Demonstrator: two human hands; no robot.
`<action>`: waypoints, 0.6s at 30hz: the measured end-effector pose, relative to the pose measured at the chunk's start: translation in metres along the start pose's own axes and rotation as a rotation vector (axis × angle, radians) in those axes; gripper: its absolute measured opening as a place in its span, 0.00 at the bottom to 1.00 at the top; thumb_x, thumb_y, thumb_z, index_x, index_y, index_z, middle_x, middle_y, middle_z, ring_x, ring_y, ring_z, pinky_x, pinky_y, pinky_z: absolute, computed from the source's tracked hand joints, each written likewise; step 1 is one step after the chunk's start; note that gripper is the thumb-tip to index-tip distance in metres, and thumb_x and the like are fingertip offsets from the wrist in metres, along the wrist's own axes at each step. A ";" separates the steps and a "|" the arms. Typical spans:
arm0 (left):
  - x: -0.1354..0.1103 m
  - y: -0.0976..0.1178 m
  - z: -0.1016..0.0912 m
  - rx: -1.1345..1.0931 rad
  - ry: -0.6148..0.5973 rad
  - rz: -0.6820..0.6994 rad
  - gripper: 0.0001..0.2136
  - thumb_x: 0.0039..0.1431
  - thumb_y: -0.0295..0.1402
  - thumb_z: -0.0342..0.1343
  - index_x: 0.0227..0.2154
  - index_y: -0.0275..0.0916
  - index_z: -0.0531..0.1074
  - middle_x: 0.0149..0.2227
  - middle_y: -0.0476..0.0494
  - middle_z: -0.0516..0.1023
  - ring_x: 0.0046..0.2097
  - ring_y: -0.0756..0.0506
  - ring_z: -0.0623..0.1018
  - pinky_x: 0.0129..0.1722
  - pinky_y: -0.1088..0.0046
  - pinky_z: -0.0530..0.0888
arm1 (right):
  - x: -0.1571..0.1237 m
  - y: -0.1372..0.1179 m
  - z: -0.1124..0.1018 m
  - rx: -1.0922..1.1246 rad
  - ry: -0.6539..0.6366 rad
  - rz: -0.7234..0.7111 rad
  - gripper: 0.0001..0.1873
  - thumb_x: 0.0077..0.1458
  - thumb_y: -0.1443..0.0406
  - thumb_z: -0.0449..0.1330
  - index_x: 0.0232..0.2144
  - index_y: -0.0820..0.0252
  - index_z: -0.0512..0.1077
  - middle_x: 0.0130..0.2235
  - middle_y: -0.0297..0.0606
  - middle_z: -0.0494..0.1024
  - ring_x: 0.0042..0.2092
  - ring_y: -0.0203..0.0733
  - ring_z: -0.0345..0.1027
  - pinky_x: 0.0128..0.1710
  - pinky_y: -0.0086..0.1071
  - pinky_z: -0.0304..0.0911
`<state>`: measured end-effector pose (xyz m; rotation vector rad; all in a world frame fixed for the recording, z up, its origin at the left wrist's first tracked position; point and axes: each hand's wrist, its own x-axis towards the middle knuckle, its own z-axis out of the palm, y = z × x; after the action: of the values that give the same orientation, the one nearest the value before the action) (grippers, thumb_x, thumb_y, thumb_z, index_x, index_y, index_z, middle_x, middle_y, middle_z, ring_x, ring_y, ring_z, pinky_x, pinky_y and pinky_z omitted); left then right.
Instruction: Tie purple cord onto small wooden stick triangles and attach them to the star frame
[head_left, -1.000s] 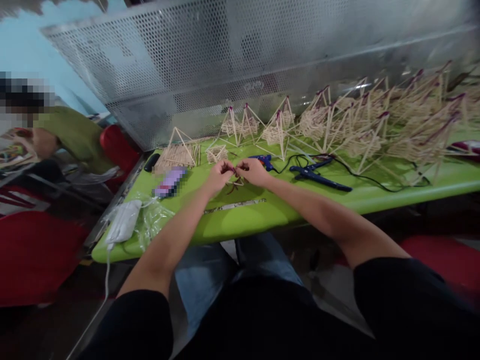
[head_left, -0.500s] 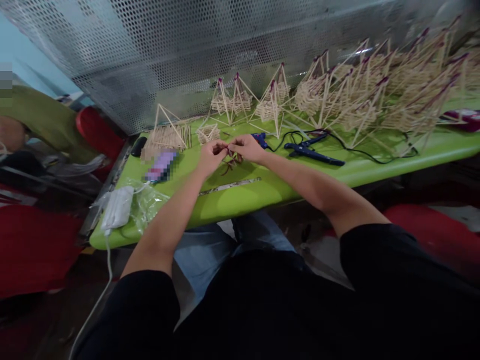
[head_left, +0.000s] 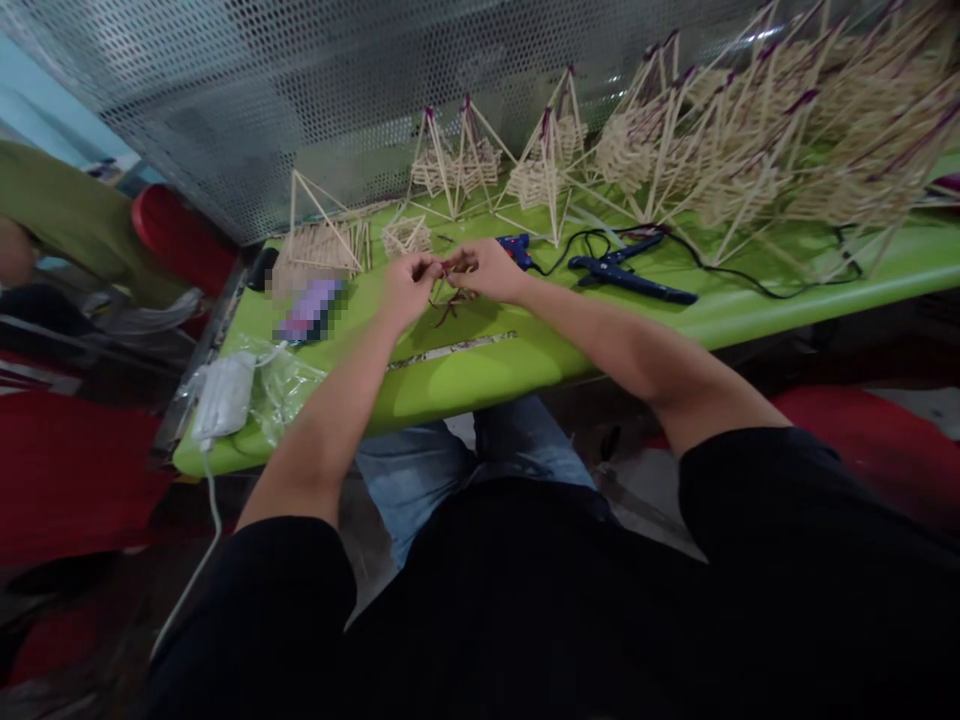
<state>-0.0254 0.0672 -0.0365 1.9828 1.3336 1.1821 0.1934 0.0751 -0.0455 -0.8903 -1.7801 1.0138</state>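
Observation:
My left hand (head_left: pixel 409 282) and my right hand (head_left: pixel 487 270) meet above the green table (head_left: pixel 480 375), fingers pinched together on a small dark reddish piece (head_left: pixel 450 268) held between them. A few dark reddish strands (head_left: pixel 448 303) lie on the table just below the hands. What exactly the piece is stays too small to make out. Both forearms stretch forward from black sleeves.
Stick pyramids (head_left: pixel 457 165) and a big heap of stick frames (head_left: pixel 772 150) line the table's back by a perforated metal wall. Two blue glue guns (head_left: pixel 622 275) with black cords lie right of my hands. A ruler-like strip (head_left: pixel 454 349), white adapter (head_left: pixel 223 397), plastic bag and another person's green sleeve (head_left: pixel 67 220) are left.
The view has tilted down and closer, so the table sits higher in frame. My hands stay together, still pinching the small reddish piece.

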 end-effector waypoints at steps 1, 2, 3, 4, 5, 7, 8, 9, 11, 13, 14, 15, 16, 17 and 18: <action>0.000 -0.001 0.000 0.006 -0.001 -0.004 0.07 0.74 0.36 0.67 0.36 0.43 0.83 0.31 0.47 0.80 0.32 0.44 0.76 0.37 0.67 0.69 | 0.000 0.000 -0.002 -0.036 0.027 -0.026 0.14 0.59 0.64 0.76 0.45 0.61 0.81 0.35 0.40 0.84 0.33 0.42 0.75 0.35 0.39 0.77; 0.001 -0.003 0.000 0.009 0.002 -0.006 0.10 0.75 0.39 0.67 0.35 0.43 0.82 0.30 0.48 0.78 0.31 0.45 0.74 0.35 0.67 0.68 | 0.000 -0.001 -0.003 -0.070 0.051 -0.052 0.13 0.58 0.65 0.75 0.44 0.61 0.81 0.36 0.41 0.85 0.36 0.44 0.76 0.39 0.41 0.78; 0.001 -0.004 0.000 0.010 0.008 -0.007 0.12 0.76 0.41 0.66 0.34 0.43 0.81 0.28 0.48 0.76 0.30 0.45 0.73 0.34 0.67 0.66 | 0.000 -0.002 -0.005 -0.103 0.071 -0.077 0.12 0.57 0.66 0.74 0.43 0.60 0.82 0.37 0.41 0.85 0.38 0.45 0.76 0.42 0.41 0.78; 0.001 -0.005 0.000 0.009 0.013 -0.006 0.13 0.76 0.42 0.66 0.34 0.43 0.80 0.28 0.49 0.75 0.30 0.45 0.72 0.33 0.68 0.66 | 0.000 -0.002 -0.006 -0.133 0.082 -0.096 0.10 0.57 0.67 0.73 0.42 0.59 0.82 0.37 0.41 0.85 0.39 0.45 0.76 0.45 0.42 0.77; 0.001 -0.005 0.000 0.005 0.014 -0.005 0.14 0.77 0.43 0.65 0.34 0.42 0.79 0.27 0.49 0.74 0.29 0.45 0.72 0.33 0.68 0.65 | 0.000 -0.003 -0.006 -0.159 0.085 -0.111 0.08 0.59 0.66 0.73 0.41 0.58 0.82 0.37 0.40 0.84 0.39 0.45 0.75 0.46 0.42 0.76; 0.001 -0.005 0.000 -0.007 0.005 0.000 0.13 0.77 0.41 0.65 0.35 0.42 0.79 0.27 0.50 0.73 0.29 0.46 0.72 0.33 0.69 0.65 | -0.001 -0.003 -0.005 -0.205 0.079 -0.131 0.04 0.62 0.64 0.71 0.40 0.58 0.81 0.34 0.38 0.82 0.37 0.44 0.73 0.45 0.42 0.74; 0.000 -0.004 0.000 -0.014 -0.002 0.003 0.12 0.77 0.40 0.65 0.35 0.42 0.78 0.27 0.50 0.73 0.29 0.46 0.72 0.33 0.69 0.66 | -0.002 -0.004 -0.005 -0.227 0.074 -0.139 0.04 0.63 0.64 0.70 0.40 0.57 0.81 0.33 0.37 0.81 0.36 0.43 0.71 0.44 0.42 0.73; 0.000 -0.004 0.000 -0.019 -0.009 0.008 0.12 0.77 0.40 0.65 0.35 0.43 0.78 0.27 0.50 0.73 0.29 0.46 0.71 0.33 0.69 0.65 | -0.002 -0.004 -0.004 -0.248 0.070 -0.148 0.05 0.64 0.63 0.70 0.41 0.57 0.81 0.32 0.36 0.80 0.34 0.43 0.70 0.43 0.42 0.72; 0.000 -0.004 0.001 -0.040 -0.016 0.014 0.12 0.78 0.39 0.64 0.34 0.43 0.77 0.27 0.50 0.74 0.29 0.46 0.71 0.32 0.68 0.64 | -0.003 -0.004 -0.003 -0.288 0.067 -0.166 0.05 0.66 0.63 0.69 0.43 0.57 0.82 0.31 0.35 0.79 0.33 0.42 0.68 0.42 0.42 0.70; 0.000 -0.005 0.003 -0.080 -0.025 -0.002 0.13 0.79 0.39 0.63 0.35 0.43 0.77 0.28 0.49 0.75 0.29 0.47 0.70 0.32 0.67 0.64 | -0.005 -0.005 -0.002 -0.330 0.076 -0.187 0.04 0.67 0.63 0.69 0.42 0.57 0.81 0.31 0.35 0.78 0.33 0.43 0.68 0.43 0.43 0.69; 0.000 -0.007 0.004 -0.101 -0.033 -0.020 0.13 0.80 0.39 0.62 0.35 0.43 0.76 0.28 0.50 0.75 0.28 0.47 0.70 0.32 0.67 0.63 | -0.005 -0.005 -0.003 -0.351 0.083 -0.199 0.04 0.67 0.62 0.68 0.41 0.57 0.81 0.32 0.35 0.79 0.34 0.43 0.69 0.43 0.43 0.69; 0.001 -0.008 0.004 -0.116 -0.047 -0.041 0.13 0.80 0.39 0.62 0.35 0.43 0.75 0.28 0.50 0.75 0.28 0.47 0.70 0.32 0.67 0.63 | -0.006 -0.005 -0.003 -0.372 0.090 -0.213 0.04 0.68 0.62 0.68 0.41 0.57 0.80 0.33 0.36 0.79 0.34 0.44 0.70 0.44 0.43 0.69; 0.001 -0.010 0.005 -0.121 -0.062 -0.061 0.14 0.81 0.39 0.61 0.35 0.43 0.74 0.28 0.51 0.75 0.28 0.48 0.69 0.32 0.67 0.63 | -0.006 -0.005 -0.003 -0.393 0.095 -0.227 0.04 0.68 0.63 0.67 0.40 0.56 0.80 0.34 0.38 0.80 0.35 0.45 0.71 0.44 0.43 0.69; 0.001 -0.011 0.006 -0.112 -0.080 -0.075 0.14 0.81 0.38 0.61 0.34 0.43 0.73 0.27 0.51 0.74 0.28 0.48 0.68 0.32 0.67 0.63 | -0.007 -0.005 -0.004 -0.414 0.098 -0.241 0.04 0.68 0.63 0.66 0.41 0.57 0.80 0.35 0.39 0.81 0.37 0.46 0.72 0.45 0.43 0.69; 0.002 -0.011 0.006 -0.102 -0.097 -0.084 0.14 0.81 0.38 0.61 0.34 0.42 0.72 0.26 0.52 0.73 0.28 0.49 0.67 0.31 0.67 0.62 | -0.007 -0.004 -0.004 -0.436 0.101 -0.255 0.04 0.68 0.64 0.65 0.41 0.57 0.81 0.37 0.40 0.83 0.38 0.47 0.73 0.45 0.43 0.69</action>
<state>-0.0257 0.0738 -0.0476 1.8689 1.2701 1.0797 0.1987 0.0682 -0.0429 -0.9237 -2.0020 0.4158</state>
